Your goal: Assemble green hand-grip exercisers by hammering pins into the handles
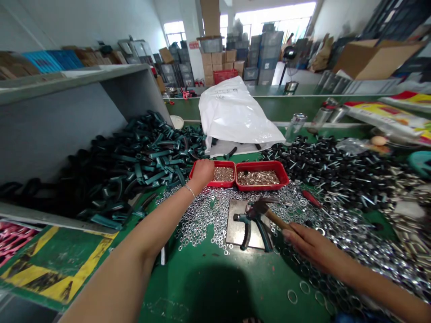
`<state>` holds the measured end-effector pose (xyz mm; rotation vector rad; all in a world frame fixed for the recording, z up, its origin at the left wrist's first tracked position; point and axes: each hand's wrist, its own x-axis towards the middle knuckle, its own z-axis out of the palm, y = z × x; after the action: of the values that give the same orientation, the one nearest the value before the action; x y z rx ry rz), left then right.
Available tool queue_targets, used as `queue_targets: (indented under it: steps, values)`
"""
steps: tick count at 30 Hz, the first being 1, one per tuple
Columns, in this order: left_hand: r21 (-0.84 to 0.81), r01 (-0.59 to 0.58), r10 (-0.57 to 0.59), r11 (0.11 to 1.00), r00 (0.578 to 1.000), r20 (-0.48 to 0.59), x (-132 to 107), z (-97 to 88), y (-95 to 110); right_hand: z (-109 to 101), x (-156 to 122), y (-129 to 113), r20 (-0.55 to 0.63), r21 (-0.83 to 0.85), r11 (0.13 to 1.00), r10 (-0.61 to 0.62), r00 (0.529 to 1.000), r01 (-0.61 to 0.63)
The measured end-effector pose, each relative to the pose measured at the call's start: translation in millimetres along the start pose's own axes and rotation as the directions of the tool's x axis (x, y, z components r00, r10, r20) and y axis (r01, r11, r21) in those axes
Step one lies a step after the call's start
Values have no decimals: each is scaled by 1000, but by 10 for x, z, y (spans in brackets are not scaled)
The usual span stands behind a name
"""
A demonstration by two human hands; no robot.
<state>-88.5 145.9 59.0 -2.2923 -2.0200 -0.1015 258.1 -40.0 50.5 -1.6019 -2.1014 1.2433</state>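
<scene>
Left forearm (134, 255), extended; left hand (202, 174) is curled over the rim of a red tray (218, 184), whether its grip holds anything being hidden. A wooden-handled hammer (278, 220) is held closed in the right hand (313, 246) above a steel plate (235, 229); loose washers (208, 215) could be scattered by a stray swing.

Nothing readable, the handwriting (225, 93) on the white plastic bag (235, 119) too blurred.

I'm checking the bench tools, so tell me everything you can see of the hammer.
The hammer has a dark metal head and a light brown, wood-looking handle. The right hand grips the handle's lower part, holding the hammer slanted with its head toward the far left. The head sits over a steel plate and a teal-handled tool; whether it touches them cannot be told.
</scene>
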Motion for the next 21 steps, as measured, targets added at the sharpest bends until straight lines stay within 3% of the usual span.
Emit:
queue_targets:
  steps: [2,4,6,8,10,12,15,21]
  values:
    - [-70,20,-23,997,999,-46,-104,-76,87,56,-66,34,-71,173,984,66,995,-53]
    - [-286,-30,18,958,999,-47,-272,-117,259,162,-143,61,-125,330,939,142,982,-94]
    - [-543,-142,153,827,988,-26,-480,-105,494,288,-205,89,-139,442,886,222,965,-141]
    - [-655,-218,287,723,958,-2,-672,-39,731,391,-241,117,-131,500,848,275,952,-176]
    - [-650,-232,332,723,943,34,-796,52,909,445,-255,142,-135,525,832,290,947,-180]
    - [-583,-224,318,781,946,62,-838,133,1009,450,-258,162,-147,534,831,276,950,-158]
    - [-471,-244,310,848,948,68,-805,192,1063,422,-261,191,-185,527,844,232,955,-103]
    - [-385,-269,320,883,944,74,-759,173,1107,417,-272,248,-155,542,834,226,962,-108]
